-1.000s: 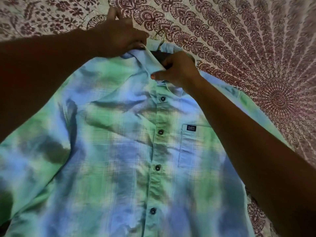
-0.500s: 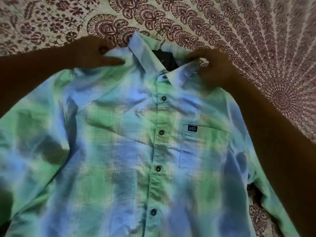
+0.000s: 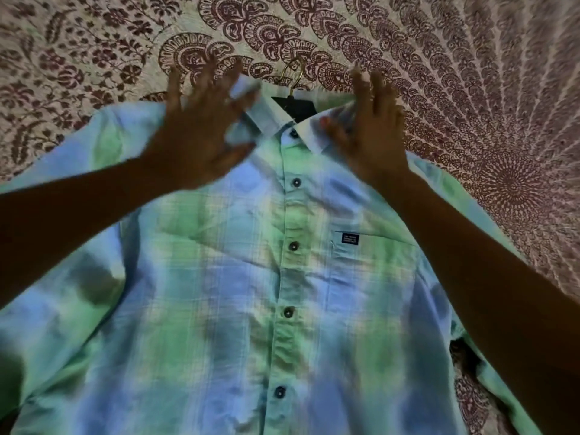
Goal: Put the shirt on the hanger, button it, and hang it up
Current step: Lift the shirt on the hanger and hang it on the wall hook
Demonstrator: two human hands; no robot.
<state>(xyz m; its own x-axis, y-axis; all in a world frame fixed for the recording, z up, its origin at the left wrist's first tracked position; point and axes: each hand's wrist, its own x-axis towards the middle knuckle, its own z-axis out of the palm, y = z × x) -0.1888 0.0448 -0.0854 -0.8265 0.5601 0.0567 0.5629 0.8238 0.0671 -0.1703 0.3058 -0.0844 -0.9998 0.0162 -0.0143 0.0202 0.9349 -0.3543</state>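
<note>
The shirt [image 3: 238,277] lies flat, front up, on the patterned bedspread [image 3: 470,73], its placket buttoned down every button in view and the hanger [image 3: 293,76] inside, hook poking out beyond the collar. The left hand [image 3: 201,133] and right hand [image 3: 370,127] hover spread-fingered on either side of the collar, gripping nothing, blurred. Buttoning looks finished; hanging remains. The next move likely calls for taking the hook and lifting the shirt. No rail or peg shows, and nothing blocks the lift.
</note>
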